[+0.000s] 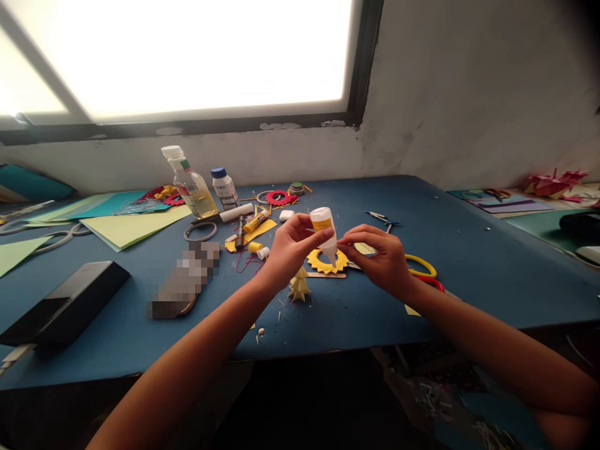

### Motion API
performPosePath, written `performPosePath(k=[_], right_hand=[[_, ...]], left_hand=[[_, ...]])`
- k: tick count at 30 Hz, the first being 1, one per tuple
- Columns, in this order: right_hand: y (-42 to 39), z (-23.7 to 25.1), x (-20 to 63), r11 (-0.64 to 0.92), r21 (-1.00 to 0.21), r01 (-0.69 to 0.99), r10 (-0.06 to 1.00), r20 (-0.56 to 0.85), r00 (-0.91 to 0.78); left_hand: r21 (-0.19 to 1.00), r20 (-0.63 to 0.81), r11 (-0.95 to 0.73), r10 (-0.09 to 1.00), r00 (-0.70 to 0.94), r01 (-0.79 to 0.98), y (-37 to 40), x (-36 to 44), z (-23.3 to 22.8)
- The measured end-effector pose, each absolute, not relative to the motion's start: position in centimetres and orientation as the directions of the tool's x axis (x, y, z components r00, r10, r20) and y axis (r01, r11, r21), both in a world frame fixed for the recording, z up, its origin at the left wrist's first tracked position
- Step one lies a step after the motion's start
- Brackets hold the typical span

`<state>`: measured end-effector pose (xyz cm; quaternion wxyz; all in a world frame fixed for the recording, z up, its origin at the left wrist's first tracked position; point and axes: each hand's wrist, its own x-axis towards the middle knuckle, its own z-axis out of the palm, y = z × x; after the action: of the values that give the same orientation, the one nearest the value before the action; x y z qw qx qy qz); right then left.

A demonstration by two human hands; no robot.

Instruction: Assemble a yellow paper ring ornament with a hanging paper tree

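My left hand [300, 245] is closed round a small white glue bottle [322, 219] with a yellow label, held tilted with its nozzle pointing down. Thumb and forefinger of my right hand [379, 255] are pinched together close beside the nozzle; whatever sits between them is too small to make out. Below the nozzle lies a yellow folded-paper ring [323, 267] with a toothed edge. A small pale yellow folded-paper tree [299, 287] stands just in front of it, under my left hand. A flat wooden stick [325, 275] lies by the ring.
Scissors with yellow and red handles [424, 269] lie behind my right wrist. A compass [382, 218] lies farther back. On the left are a blurred-out flat object [185, 281], a black box [70, 303], a tall bottle [192, 187], a blue-capped bottle [224, 187] and paper sheets [135, 222].
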<state>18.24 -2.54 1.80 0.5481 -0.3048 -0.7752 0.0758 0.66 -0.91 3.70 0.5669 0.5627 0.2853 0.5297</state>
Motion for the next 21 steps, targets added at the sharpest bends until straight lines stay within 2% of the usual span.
performPosePath(k=[11, 21], right_hand=[[-2.93, 2.34, 18.32, 0.733, -0.529, 0.428, 0.641, 0.747, -0.175], [-2.56, 1.84, 18.53, 0.703, -0.644, 0.302, 0.695, 0.712, -0.102]], left_hand=[[0.948, 0.262, -0.2, 0.932, 0.251, -0.248, -0.98, 0.59, 3.77], [0.949, 0.264, -0.209, 0.935, 0.236, -0.234, -0.99, 0.62, 3.86]])
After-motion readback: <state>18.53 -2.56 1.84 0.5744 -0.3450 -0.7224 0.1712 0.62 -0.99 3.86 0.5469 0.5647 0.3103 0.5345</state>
